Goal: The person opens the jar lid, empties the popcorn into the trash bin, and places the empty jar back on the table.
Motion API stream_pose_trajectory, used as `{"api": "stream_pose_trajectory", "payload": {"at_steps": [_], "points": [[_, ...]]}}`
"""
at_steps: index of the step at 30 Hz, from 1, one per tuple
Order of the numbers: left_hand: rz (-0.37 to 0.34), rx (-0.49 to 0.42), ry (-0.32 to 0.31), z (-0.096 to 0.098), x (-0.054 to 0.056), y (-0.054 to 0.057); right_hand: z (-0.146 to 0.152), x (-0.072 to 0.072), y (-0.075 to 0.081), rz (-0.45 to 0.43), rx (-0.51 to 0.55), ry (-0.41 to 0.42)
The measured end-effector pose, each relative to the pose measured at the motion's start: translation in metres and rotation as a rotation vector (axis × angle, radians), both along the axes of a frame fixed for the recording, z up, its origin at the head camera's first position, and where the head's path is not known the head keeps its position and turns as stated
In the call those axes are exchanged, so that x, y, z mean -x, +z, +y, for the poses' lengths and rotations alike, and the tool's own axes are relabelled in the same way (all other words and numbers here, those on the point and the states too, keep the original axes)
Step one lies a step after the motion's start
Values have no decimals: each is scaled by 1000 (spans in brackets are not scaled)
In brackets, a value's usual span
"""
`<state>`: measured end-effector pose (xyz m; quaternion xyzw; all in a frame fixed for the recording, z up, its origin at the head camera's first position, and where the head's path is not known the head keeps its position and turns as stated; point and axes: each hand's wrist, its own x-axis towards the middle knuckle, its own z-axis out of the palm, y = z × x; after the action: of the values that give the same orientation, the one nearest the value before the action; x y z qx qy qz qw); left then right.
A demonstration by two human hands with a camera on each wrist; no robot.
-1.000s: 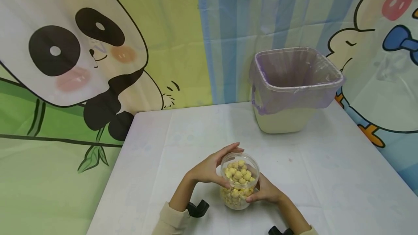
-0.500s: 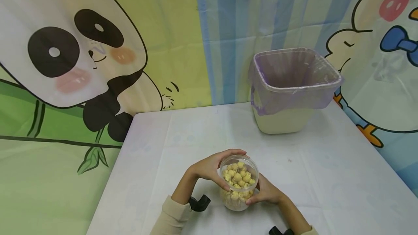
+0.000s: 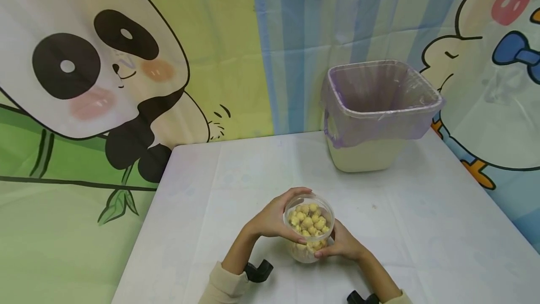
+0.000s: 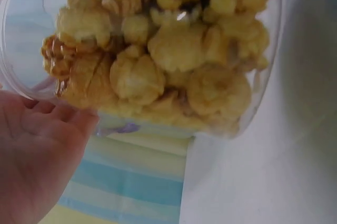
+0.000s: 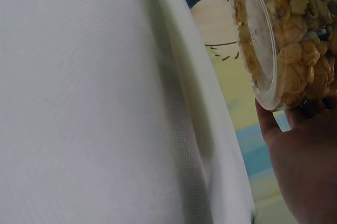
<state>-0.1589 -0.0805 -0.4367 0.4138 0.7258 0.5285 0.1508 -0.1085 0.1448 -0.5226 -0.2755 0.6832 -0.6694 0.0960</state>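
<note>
A clear round jar (image 3: 305,254) of pale yellow popcorn (image 3: 309,222) is between my two hands, tilted slightly. My left hand (image 3: 272,217) grips its upper rim from the left, thumb in front and fingers around the far side. Lower on the right side, my right hand (image 3: 347,244) holds the jar's body, thumb at the front. In the right wrist view the jar's base (image 5: 260,34) faces the camera, raised off the table. Popcorn (image 4: 137,77) shows through the wall in the left wrist view. Whether a clear lid covers the top, I cannot tell.
A pale bin (image 3: 363,156) with a purple liner (image 3: 386,128) stands at the back right of the white table (image 3: 236,168). Behind hangs a cartoon-printed curtain (image 3: 228,50). Black wrist mounts (image 3: 259,271) stick out beside both wrists.
Between the earlier frames, the left fingers settled around the jar's far rim. Since then the jar and left hand have risen slightly. The right hand stays on the jar's side.
</note>
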Motion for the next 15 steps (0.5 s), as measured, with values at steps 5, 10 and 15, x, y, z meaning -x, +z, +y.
{"api": "stream_pose_trajectory", "payload": {"at_steps": [5, 10, 15], "points": [[9, -24, 87, 4, -7, -1, -1, 0, 2, 9, -12, -30], [24, -46, 166, 9, -13, -3, -3, 0, 5, 16, -13, -49], [63, -55, 255, 13, -18, -4, -4, 0, 7, 27, -25, -84]]}}
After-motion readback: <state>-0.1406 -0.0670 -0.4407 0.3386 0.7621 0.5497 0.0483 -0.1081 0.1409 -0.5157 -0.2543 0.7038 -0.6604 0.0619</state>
